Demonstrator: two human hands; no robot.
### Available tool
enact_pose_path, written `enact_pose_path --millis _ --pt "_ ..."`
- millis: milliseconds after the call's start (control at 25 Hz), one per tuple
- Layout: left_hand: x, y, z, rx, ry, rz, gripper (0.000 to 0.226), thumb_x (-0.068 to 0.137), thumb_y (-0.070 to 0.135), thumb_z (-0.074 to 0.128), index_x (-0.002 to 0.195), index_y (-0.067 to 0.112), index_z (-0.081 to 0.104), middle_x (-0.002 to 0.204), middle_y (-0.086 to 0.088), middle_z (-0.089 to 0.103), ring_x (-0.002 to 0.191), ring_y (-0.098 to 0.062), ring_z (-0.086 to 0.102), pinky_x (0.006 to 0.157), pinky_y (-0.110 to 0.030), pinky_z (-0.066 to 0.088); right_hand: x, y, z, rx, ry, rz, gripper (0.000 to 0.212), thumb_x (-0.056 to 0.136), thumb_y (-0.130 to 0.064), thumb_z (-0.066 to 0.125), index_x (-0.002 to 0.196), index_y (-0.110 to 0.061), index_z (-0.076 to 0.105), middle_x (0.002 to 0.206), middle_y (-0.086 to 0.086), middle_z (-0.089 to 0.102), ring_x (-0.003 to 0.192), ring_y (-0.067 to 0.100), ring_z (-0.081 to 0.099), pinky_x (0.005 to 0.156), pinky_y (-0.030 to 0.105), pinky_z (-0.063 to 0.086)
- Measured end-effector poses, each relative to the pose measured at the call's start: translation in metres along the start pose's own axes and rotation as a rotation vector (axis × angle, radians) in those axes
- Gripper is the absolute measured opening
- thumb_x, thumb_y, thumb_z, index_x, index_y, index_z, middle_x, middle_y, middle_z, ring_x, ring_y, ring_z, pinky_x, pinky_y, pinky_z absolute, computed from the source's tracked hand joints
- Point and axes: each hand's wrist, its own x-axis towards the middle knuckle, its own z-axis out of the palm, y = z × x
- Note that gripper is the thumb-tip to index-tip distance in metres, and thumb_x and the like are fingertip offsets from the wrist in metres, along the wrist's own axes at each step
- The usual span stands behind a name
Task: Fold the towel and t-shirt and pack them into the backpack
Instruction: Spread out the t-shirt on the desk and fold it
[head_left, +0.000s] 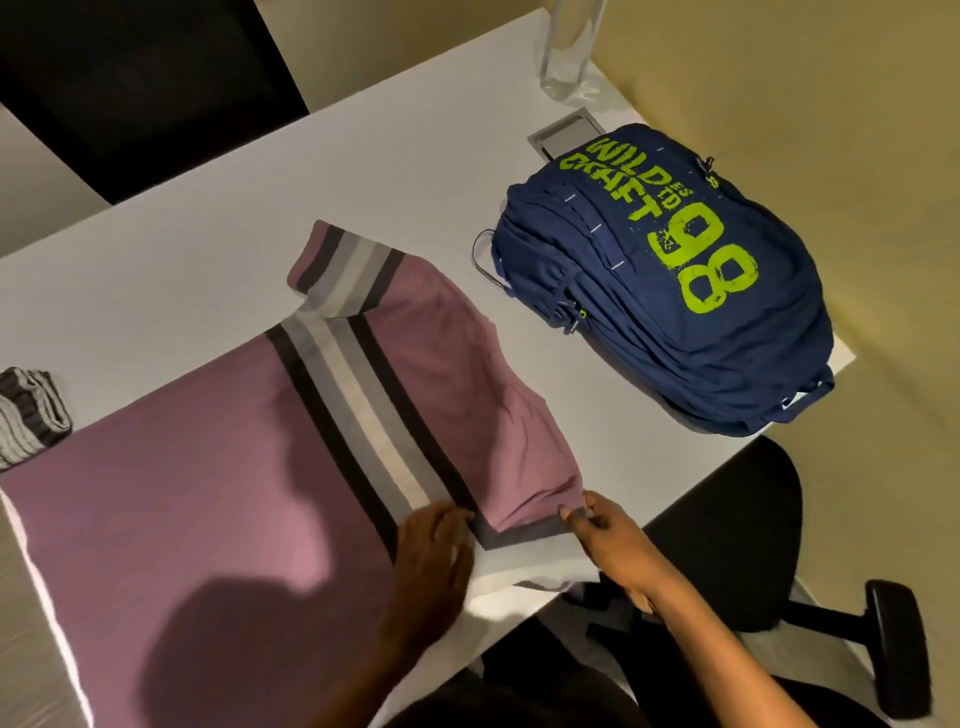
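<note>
Head view. The mauve t-shirt (182, 493) lies spread on the white table (208, 234), a band of black, grey and white stripes running across it. Its right side is folded over onto the body, and one sleeve is doubled back at the far end.

Your left hand (434, 545) rests on the shirt at the near end of the striped band, fingers close together and laid on the cloth, gripping nothing. Your right hand (605, 535) is at the near right corner of the folded part — thumb and forefinger pinched on the cloth edge, the other fingers curled beneath.

The folded striped towel (28, 415) sits at the table's left edge, just beside the shirt. Whether the two touch cannot be told.

The navy backpack (649, 291) lies flat on the right of the table, well apart from both hands, lime-green lettering and "98" facing up. Whether its zips are open cannot be told.

Behind the backpack is a grey cable hatch (566, 137) — beyond that, a clear container (569, 52). A black office chair (727, 530) stands by the table's near right edge.
</note>
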Motion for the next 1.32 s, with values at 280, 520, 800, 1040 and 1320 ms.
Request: enact_pose_path --millis 280,520,800,1040,1320 --pt "-0.049 0.021 0.043 0.036 -0.299 0.16 0.054 0.088 0.026 0.066 0.141 0.017 0.058 0.139 0.002 0.054 0.125 -0.017 0.055 0.099 -0.039 0.051 -0.007 0.039 0.004 -0.295 -0.172 0.094 0.051 0.082 -0.03 0.083 0.129 -0.021 0.065 0.109 -0.003 0.078 0.097 0.012 0.075 0.087 0.031 0.062" --pt "-0.056 0.025 0.022 0.029 -0.153 0.102 0.038 0.1 0.027 0.054 0.137 0.02 0.057 0.139 0.002 0.053 0.122 -0.013 0.055 0.104 -0.025 0.047 -0.014 0.06 0.0 -0.252 -0.011 0.196 0.01 0.1 -0.014 0.065 0.11 -0.018 0.065 0.099 0.007 0.078 0.072 0.019 0.076 0.069 0.033 0.061" --pt "-0.076 -0.038 -0.032 0.074 0.064 -0.182 0.033 0.103 0.03 0.047 0.129 0.019 0.064 0.144 -0.003 0.056 0.124 -0.021 0.058 0.104 -0.024 0.042 0.016 -0.006 0.016 -1.058 0.413 -0.433 0.02 0.106 -0.023 0.049 0.105 -0.013 0.067 0.096 0.006 0.068 0.082 0.026 0.065 0.075 0.042 0.059" --pt "-0.102 -0.128 -0.089 0.331 0.325 -0.724 0.055 0.101 0.037 0.036 0.151 0.017 0.047 0.166 -0.018 0.031 0.152 -0.041 0.028 0.122 -0.054 0.024 0.127 -0.085 0.04 -1.025 0.319 -0.787 0.052 0.104 -0.009 0.041 0.156 -0.007 0.04 0.162 0.017 0.041 0.149 0.034 0.037 0.126 0.047 0.028" --pt "-0.15 -0.194 -0.082 0.321 0.297 -1.046 0.074 0.1 0.055 0.014 0.165 0.021 0.016 0.172 -0.02 0.014 0.156 -0.045 0.016 0.119 -0.07 0.016 0.199 -0.055 0.035 -1.317 0.347 -0.696 0.064 0.11 -0.047 0.009 0.166 -0.018 0.001 0.174 0.001 -0.002 0.161 0.02 -0.004 0.13 0.051 0.002"
